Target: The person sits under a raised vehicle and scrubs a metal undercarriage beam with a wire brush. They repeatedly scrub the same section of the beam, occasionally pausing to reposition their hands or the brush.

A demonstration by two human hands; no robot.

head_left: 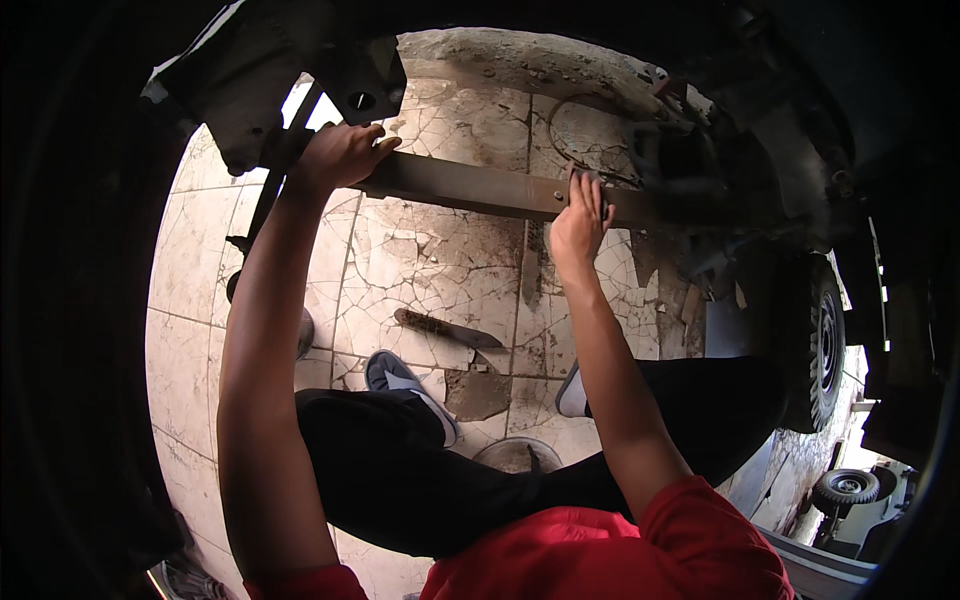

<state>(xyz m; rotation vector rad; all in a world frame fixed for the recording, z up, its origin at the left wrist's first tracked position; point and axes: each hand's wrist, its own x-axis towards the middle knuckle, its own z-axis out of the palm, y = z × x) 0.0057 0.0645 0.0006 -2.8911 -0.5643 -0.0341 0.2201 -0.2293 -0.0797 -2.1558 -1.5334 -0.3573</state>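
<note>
A long brown-grey metal beam (465,183) runs across in front of me, part of a dark vehicle frame. My left hand (340,155) is closed over the beam's left part, beside a dark bracket (365,95) with a hole. Farther right, my right hand (580,225) presses a thin dark pad (606,208) flat against the beam; it looks like sandpaper, its edges showing past my fingers. A bolt head (559,195) sits on the beam just left of that hand. Below, on the floor, lies a brush with dark bristles (440,326).
Cracked pale tiles (400,270) cover the floor, with dirt along the far edge. A loop of cable (553,125) hangs behind the beam. Dark vehicle parts close in overhead and at right, near a tyre (826,345). A round metal lid or dish (515,455) lies between my legs.
</note>
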